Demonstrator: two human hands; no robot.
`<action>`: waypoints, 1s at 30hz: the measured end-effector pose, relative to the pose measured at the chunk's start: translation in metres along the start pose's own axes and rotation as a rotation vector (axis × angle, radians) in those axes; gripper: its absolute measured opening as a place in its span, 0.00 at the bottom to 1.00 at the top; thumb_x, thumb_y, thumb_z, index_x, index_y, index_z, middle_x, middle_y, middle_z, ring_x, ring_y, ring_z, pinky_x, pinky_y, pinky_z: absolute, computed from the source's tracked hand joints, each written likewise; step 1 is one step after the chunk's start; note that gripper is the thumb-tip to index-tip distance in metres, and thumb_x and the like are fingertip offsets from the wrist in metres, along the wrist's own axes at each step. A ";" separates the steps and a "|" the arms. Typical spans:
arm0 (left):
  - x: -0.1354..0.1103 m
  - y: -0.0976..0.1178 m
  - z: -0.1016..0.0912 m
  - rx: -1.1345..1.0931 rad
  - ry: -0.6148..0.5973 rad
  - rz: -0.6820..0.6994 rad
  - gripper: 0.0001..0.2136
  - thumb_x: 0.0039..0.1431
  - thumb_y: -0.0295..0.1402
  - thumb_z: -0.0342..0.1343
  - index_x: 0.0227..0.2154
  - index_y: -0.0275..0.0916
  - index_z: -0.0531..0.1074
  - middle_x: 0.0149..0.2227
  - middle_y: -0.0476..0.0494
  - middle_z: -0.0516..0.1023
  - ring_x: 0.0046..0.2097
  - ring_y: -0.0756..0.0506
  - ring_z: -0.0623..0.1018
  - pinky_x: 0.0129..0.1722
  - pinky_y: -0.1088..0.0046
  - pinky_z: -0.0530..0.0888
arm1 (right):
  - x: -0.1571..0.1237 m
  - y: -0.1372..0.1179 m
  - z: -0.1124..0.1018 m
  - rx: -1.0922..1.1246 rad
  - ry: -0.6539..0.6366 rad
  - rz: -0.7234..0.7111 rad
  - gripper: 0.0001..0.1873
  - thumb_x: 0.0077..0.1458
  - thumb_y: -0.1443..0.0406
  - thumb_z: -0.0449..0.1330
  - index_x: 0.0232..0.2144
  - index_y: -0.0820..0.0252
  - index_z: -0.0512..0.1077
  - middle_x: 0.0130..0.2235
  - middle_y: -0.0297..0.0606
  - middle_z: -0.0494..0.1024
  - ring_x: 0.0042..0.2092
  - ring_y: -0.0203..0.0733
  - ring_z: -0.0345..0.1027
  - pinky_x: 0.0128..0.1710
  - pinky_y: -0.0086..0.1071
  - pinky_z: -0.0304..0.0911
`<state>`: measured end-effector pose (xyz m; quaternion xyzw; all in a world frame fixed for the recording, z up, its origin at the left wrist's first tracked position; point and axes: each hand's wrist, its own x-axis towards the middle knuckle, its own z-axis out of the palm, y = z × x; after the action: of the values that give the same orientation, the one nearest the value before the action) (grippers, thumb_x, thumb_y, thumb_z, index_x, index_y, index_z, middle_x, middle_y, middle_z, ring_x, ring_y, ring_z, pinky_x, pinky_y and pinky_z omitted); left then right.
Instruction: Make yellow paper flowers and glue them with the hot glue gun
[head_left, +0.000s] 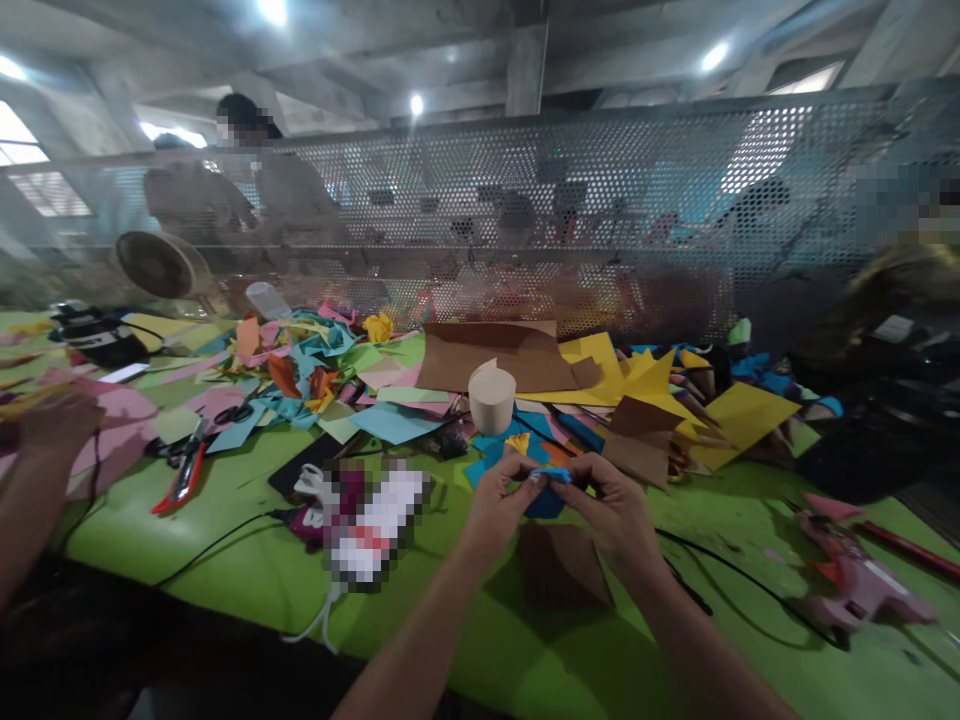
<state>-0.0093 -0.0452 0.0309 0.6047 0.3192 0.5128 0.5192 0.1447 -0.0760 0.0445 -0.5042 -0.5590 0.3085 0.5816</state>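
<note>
My left hand (pixel 501 503) and my right hand (pixel 611 505) meet just above the green table (pixel 225 500), fingers pinched together on a small piece of blue paper (pixel 551 480). A larger blue scrap hangs below the pinch between both hands. Beneath my hands a brown paper sheet (pixel 566 565) lies flat on the table. Just beyond my fingers sit a small yellow paper shape (pixel 517 441) and a beige roll of tape (pixel 491 400).
Coloured paper scraps (pixel 315 375) and yellow sheets (pixel 750 415) cover the table's far side. Red-handled cutters (pixel 184 470) and scissors (pixel 236 412) lie at left. A pink glue gun (pixel 862 580) rests at right. Another person's hand (pixel 56 425) works at far left. A perforated metal screen (pixel 600 200) stands behind.
</note>
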 end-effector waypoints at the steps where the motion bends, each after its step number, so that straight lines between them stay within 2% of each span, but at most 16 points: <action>1: 0.000 0.001 0.000 0.003 0.004 -0.008 0.10 0.61 0.39 0.58 0.30 0.37 0.73 0.32 0.48 0.71 0.37 0.48 0.68 0.40 0.72 0.65 | 0.000 0.000 0.000 0.001 -0.004 0.007 0.08 0.49 0.60 0.67 0.26 0.57 0.75 0.27 0.32 0.73 0.31 0.39 0.63 0.32 0.31 0.60; 3: 0.000 0.003 0.000 0.016 0.027 -0.028 0.10 0.60 0.39 0.58 0.30 0.37 0.73 0.32 0.48 0.71 0.37 0.48 0.69 0.40 0.73 0.66 | 0.001 0.000 0.000 0.015 -0.026 0.037 0.09 0.48 0.59 0.68 0.30 0.57 0.76 0.29 0.33 0.75 0.31 0.39 0.64 0.33 0.32 0.61; 7: 0.001 0.003 -0.001 0.069 0.063 -0.050 0.10 0.60 0.40 0.57 0.30 0.37 0.72 0.32 0.48 0.72 0.36 0.48 0.70 0.37 0.74 0.67 | 0.006 -0.002 -0.004 0.015 -0.067 0.036 0.19 0.46 0.58 0.70 0.42 0.58 0.77 0.35 0.36 0.77 0.32 0.39 0.66 0.33 0.33 0.63; 13: 0.002 -0.002 -0.002 0.147 0.014 0.014 0.08 0.60 0.37 0.56 0.30 0.37 0.72 0.33 0.47 0.72 0.38 0.47 0.70 0.41 0.73 0.67 | 0.010 -0.004 -0.007 -0.091 -0.059 -0.099 0.08 0.50 0.60 0.68 0.31 0.57 0.78 0.32 0.36 0.74 0.31 0.39 0.66 0.32 0.32 0.62; 18: 0.001 -0.003 -0.002 0.186 0.010 0.018 0.07 0.60 0.36 0.55 0.30 0.38 0.71 0.33 0.47 0.72 0.38 0.46 0.70 0.42 0.72 0.67 | 0.009 -0.003 -0.007 -0.147 -0.073 -0.152 0.08 0.53 0.60 0.66 0.27 0.57 0.75 0.30 0.35 0.73 0.31 0.40 0.66 0.31 0.31 0.62; 23: 0.002 -0.001 -0.002 0.182 0.003 -0.010 0.07 0.60 0.36 0.55 0.29 0.38 0.70 0.32 0.48 0.70 0.38 0.47 0.69 0.41 0.73 0.66 | 0.008 0.001 -0.006 -0.186 -0.055 -0.189 0.08 0.56 0.60 0.65 0.28 0.57 0.75 0.30 0.35 0.74 0.33 0.40 0.67 0.32 0.32 0.63; 27: 0.002 0.001 -0.002 0.169 0.009 -0.046 0.08 0.58 0.36 0.55 0.28 0.38 0.69 0.30 0.48 0.67 0.35 0.48 0.67 0.37 0.74 0.65 | 0.009 0.003 -0.007 -0.181 -0.071 -0.220 0.06 0.54 0.62 0.67 0.36 0.56 0.77 0.35 0.37 0.76 0.34 0.40 0.69 0.34 0.32 0.65; 30: 0.003 0.000 -0.002 0.182 0.005 -0.053 0.08 0.58 0.36 0.54 0.27 0.38 0.69 0.30 0.48 0.66 0.34 0.48 0.66 0.35 0.74 0.64 | 0.009 0.003 -0.009 -0.192 -0.098 -0.276 0.06 0.55 0.64 0.67 0.37 0.54 0.79 0.36 0.37 0.77 0.37 0.41 0.71 0.36 0.32 0.67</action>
<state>-0.0109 -0.0419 0.0317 0.6393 0.3819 0.4693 0.4745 0.1553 -0.0685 0.0459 -0.4601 -0.6773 0.1952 0.5398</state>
